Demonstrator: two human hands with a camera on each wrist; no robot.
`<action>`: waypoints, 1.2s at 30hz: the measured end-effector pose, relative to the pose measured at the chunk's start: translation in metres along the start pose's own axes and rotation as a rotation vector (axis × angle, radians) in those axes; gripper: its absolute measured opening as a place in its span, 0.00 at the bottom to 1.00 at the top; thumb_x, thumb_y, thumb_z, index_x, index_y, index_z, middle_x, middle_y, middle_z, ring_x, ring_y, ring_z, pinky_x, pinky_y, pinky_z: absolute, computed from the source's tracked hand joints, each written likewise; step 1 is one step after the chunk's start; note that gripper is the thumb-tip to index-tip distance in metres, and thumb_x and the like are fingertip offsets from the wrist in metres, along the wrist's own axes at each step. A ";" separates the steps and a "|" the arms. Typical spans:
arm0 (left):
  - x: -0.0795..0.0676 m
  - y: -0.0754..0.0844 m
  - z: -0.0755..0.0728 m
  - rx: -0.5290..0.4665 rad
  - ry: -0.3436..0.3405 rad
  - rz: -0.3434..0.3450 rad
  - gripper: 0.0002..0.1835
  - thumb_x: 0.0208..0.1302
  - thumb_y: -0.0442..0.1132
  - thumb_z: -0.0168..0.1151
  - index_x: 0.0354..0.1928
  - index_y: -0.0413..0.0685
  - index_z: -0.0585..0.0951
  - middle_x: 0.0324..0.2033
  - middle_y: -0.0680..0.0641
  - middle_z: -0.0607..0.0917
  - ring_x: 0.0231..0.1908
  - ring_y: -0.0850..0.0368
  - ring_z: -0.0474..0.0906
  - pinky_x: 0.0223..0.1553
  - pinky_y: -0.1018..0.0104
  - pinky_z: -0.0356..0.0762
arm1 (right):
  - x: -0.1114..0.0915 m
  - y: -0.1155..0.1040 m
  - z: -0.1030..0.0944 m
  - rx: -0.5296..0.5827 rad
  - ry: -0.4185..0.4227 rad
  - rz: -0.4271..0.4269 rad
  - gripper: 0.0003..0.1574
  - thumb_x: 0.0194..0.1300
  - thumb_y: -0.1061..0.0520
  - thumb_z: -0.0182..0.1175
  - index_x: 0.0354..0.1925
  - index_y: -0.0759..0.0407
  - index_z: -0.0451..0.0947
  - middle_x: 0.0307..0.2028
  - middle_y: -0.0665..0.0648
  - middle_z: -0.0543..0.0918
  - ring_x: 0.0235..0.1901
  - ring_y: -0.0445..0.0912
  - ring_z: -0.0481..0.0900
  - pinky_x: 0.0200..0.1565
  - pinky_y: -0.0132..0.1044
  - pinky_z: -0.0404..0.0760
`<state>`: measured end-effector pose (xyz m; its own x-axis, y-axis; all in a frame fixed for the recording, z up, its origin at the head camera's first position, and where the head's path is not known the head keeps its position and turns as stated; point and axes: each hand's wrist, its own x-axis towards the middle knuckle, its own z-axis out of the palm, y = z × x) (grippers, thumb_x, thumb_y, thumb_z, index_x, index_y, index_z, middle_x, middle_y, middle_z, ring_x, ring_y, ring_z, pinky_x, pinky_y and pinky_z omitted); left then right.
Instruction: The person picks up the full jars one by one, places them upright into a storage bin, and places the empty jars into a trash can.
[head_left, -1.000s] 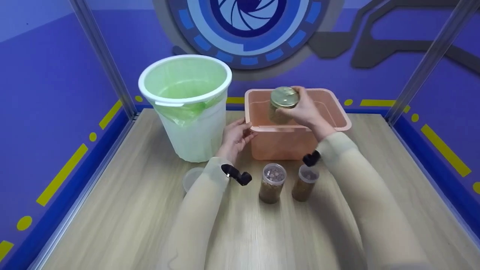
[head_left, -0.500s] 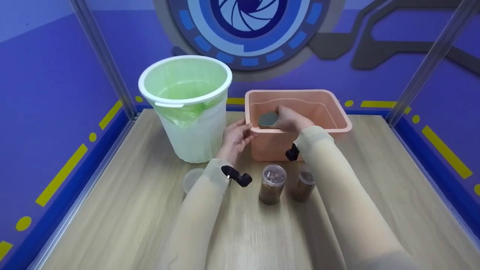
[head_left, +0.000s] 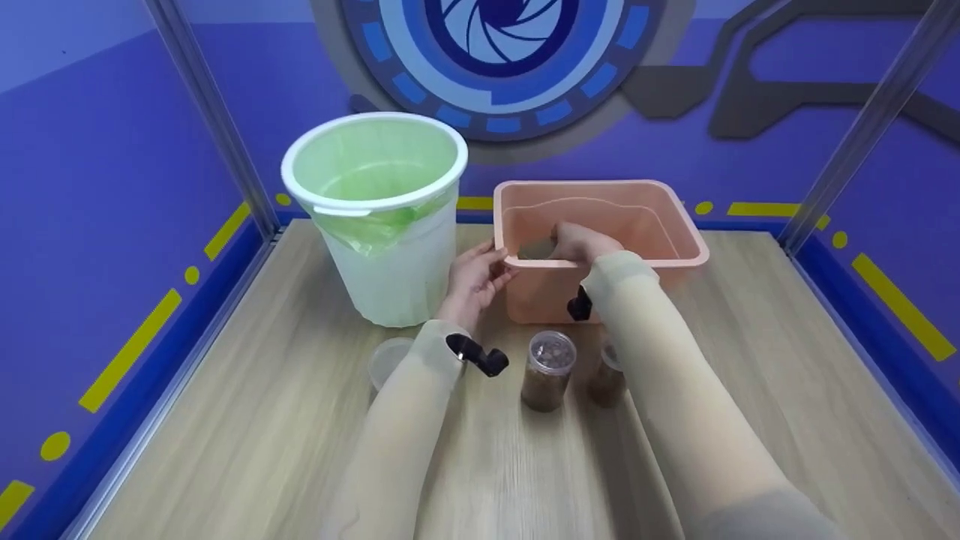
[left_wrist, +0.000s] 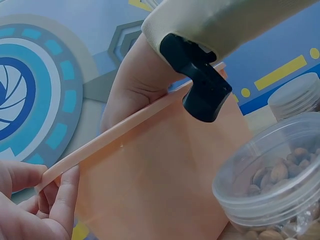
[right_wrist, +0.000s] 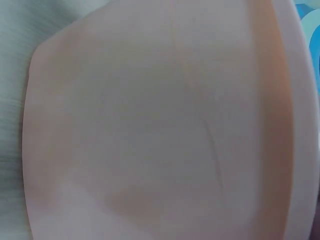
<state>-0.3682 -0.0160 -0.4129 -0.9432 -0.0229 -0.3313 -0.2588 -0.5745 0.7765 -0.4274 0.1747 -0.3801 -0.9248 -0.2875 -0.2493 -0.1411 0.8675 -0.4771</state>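
Inside the pink bin (head_left: 536, 300), near its left front corner, I make out the dull greenish top of a round container (head_left: 535, 249); the front rim hides its body from me. The right hand (head_left: 586, 242) reaches over that rim and looks curled against the container's right side, though I can't see the thumb or fingertips, and the right wrist view gives me just bin wall. The left hand (head_left: 474, 279) pinches the rim at the left front corner, fingers closed in on either side of it.

I judge the step to be setting the container down, so I'd lower it level until the bin's floor bears its weight, then loosen the fingers. I'd have the left hand steady the rim without tugging, since the wall (thin plastic, I'd guess) may flex. In front of the bin stand 2 jars, the left jar (head_left: 549, 373) and the right jar (head_left: 606, 384), the latter partly hidden by the right sleeve (head_left: 667, 360). I'd lift that arm well up before drawing it back, or it could tip the right jar.
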 end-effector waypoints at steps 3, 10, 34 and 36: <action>-0.001 0.001 -0.001 -0.001 -0.004 -0.005 0.28 0.69 0.26 0.63 0.70 0.42 0.75 0.62 0.34 0.81 0.53 0.45 0.83 0.46 0.61 0.91 | -0.001 0.000 0.001 0.015 -0.031 0.058 0.22 0.62 0.59 0.66 0.54 0.63 0.77 0.47 0.60 0.81 0.44 0.52 0.76 0.47 0.42 0.80; -0.001 0.000 -0.001 0.001 -0.014 0.006 0.27 0.69 0.26 0.62 0.70 0.40 0.75 0.63 0.33 0.80 0.47 0.49 0.83 0.47 0.61 0.91 | 0.005 0.002 0.003 0.073 -0.054 0.054 0.32 0.69 0.63 0.58 0.70 0.64 0.70 0.67 0.65 0.76 0.65 0.59 0.73 0.69 0.52 0.77; 0.003 0.002 -0.003 0.015 -0.016 0.012 0.27 0.71 0.26 0.60 0.71 0.40 0.74 0.65 0.33 0.78 0.53 0.45 0.82 0.43 0.63 0.91 | -0.076 0.018 -0.043 0.291 0.064 -0.280 0.33 0.75 0.47 0.61 0.73 0.53 0.69 0.71 0.61 0.75 0.66 0.57 0.77 0.66 0.58 0.79; 0.002 0.001 -0.002 0.017 -0.018 0.013 0.27 0.70 0.26 0.60 0.71 0.40 0.74 0.65 0.33 0.78 0.55 0.44 0.82 0.43 0.63 0.91 | -0.091 0.023 -0.043 0.304 0.092 -0.327 0.33 0.74 0.46 0.62 0.72 0.53 0.70 0.70 0.60 0.75 0.67 0.55 0.77 0.64 0.51 0.82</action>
<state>-0.3696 -0.0185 -0.4139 -0.9499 -0.0155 -0.3121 -0.2504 -0.5598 0.7899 -0.3613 0.2383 -0.3324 -0.8786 -0.4769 0.0252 -0.3333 0.5746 -0.7475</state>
